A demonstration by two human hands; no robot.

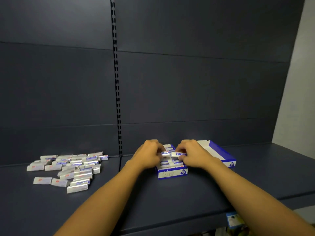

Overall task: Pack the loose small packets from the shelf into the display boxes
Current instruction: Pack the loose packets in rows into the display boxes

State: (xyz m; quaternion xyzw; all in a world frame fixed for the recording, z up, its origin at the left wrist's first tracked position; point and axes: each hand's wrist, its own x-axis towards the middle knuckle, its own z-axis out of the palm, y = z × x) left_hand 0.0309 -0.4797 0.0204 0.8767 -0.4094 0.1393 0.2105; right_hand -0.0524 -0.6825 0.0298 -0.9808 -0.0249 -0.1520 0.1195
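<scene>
A person is reaching both bare forearms forward over a dark blue-grey metal shelf (170,193). Both hands are meeting above a small blue and white cardboard display box (172,173) sitting near the middle of the shelf, its rows already holding several small white and blue packets. The left hand (150,155) is curling its fingers around one small packet (165,153) just above the box. The right hand (190,153) is pinching a second white packet (178,154) between thumb and fingers, right beside the first, so the two packets are nearly touching end to end. Behind the right hand, a second, open blue and white display box (219,154) is lying at an angle, its pale inside showing. Well apart, on the left part of the shelf, a loose scattered pile of silvery-white small packets (68,169) is lying flat. A slotted dark upright rail (117,82) is running up the back panel.
</scene>
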